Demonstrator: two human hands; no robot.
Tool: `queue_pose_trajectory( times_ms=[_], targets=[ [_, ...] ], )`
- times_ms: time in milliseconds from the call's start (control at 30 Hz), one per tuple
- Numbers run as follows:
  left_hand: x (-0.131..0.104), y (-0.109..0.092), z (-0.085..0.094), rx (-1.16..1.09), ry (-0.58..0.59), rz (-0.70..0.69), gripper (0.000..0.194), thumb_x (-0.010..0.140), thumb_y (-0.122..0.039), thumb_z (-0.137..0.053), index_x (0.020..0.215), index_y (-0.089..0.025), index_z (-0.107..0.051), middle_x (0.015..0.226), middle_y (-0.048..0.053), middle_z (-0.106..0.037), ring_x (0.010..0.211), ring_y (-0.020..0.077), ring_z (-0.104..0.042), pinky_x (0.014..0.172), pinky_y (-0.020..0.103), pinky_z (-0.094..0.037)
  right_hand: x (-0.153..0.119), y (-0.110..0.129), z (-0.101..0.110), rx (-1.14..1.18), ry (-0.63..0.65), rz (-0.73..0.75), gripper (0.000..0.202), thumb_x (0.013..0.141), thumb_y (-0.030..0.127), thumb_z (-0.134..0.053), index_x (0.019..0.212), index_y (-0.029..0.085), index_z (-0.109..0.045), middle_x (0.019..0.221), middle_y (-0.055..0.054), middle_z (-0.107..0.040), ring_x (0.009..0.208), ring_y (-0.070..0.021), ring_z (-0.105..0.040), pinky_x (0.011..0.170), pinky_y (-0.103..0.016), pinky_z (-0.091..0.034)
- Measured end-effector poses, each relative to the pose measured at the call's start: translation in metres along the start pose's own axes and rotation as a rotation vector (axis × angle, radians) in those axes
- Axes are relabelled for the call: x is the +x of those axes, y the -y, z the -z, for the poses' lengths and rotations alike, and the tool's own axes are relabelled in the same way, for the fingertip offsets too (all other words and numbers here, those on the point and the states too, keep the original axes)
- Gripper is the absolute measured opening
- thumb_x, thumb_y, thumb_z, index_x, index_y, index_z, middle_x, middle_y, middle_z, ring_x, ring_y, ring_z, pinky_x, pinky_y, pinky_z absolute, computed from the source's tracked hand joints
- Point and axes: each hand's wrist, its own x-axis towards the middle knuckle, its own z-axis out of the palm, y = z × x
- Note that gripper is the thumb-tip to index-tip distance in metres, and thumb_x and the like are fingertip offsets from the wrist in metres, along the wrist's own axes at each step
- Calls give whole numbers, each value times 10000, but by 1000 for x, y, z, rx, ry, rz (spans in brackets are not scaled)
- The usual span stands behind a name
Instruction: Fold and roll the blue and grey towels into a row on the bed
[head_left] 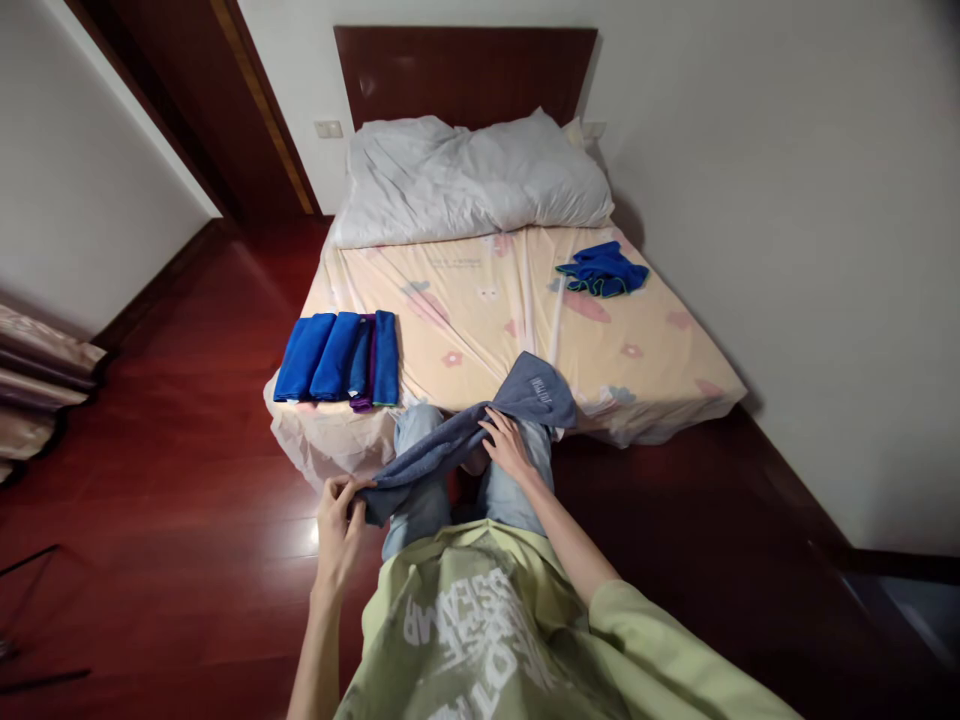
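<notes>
A grey-blue towel (442, 450) stretches slantwise across my thighs, its wider end with pale lettering lying on the bed's front edge. My left hand (343, 510) pinches the towel's lower left end. Near its middle, my right hand (506, 440) holds the gathered cloth, with the thumb and fingers at its edge. On the left of the bed lies a row of several folded blue towels (322, 355), with purple cloth (362, 402) among them. A crumpled blue cloth (606, 268) with a green edge rests at the bed's right side.
The bed (465, 340) has a yellow patterned sheet and stands in front of me. A white quilt (480, 180) lies at its head, before a dark headboard (465, 75). A curtain (37, 380) hangs at the far left. Thin black legs (45, 683) show at lower left.
</notes>
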Motion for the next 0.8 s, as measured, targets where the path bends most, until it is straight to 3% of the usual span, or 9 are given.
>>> queue_pose_trajectory(
  times_ms=[133,300,400,500,567,667,800],
  targets=[
    [0,6,-1,39,58,-13,324,775,-211,-528,1008,-210,-754,921,41,-575,850,186,-607,745,267,-514,6,-1,-7,51,-12,-16,325,940,148,-494,1123,189,-760,1484,-97,-581,1420,-264,-504,1189,-498,-423],
    [3,5,-9,79,98,98,268,704,-228,-554,890,-181,-740,666,-12,-600,601,133,-548,588,206,-411,-4,21,-5,211,35,57,330,898,172,-571,1185,199,-733,1455,-75,-613,1451,-240,-477,1220,-459,-397],
    [5,-2,-16,84,33,228,218,784,-310,-545,680,-155,-658,520,-13,-511,508,114,-470,533,213,-341,-9,42,-8,276,66,128,425,877,219,-648,1301,193,-673,1440,-89,-622,1440,-235,-488,1209,-441,-402],
    [6,-9,-18,116,-94,341,517,900,-461,-493,467,-193,-408,425,3,-371,457,110,-394,499,252,-272,-6,55,-15,297,37,118,387,904,222,-636,1288,206,-680,1348,-87,-682,1352,-233,-565,1152,-436,-440],
    [6,-10,-16,153,-160,373,580,931,-512,-457,450,-214,-328,408,3,-330,437,111,-359,493,272,-250,-2,58,-18,299,-7,76,309,933,179,-572,1200,218,-722,1236,-73,-732,1231,-227,-634,1091,-428,-473],
    [2,-4,-7,156,-236,307,505,949,-482,-443,533,-196,-467,493,15,-471,493,133,-441,529,263,-317,4,55,-14,287,-77,44,311,958,152,-506,1148,224,-741,1128,-64,-756,1088,-225,-670,1017,-411,-501],
    [-4,7,5,56,-387,160,336,954,-424,-475,827,-179,-667,768,39,-662,713,172,-604,679,259,-450,3,43,0,284,-100,101,313,966,159,-492,1144,227,-741,1087,-67,-747,1048,-221,-664,1011,-392,-515]
  ],
)
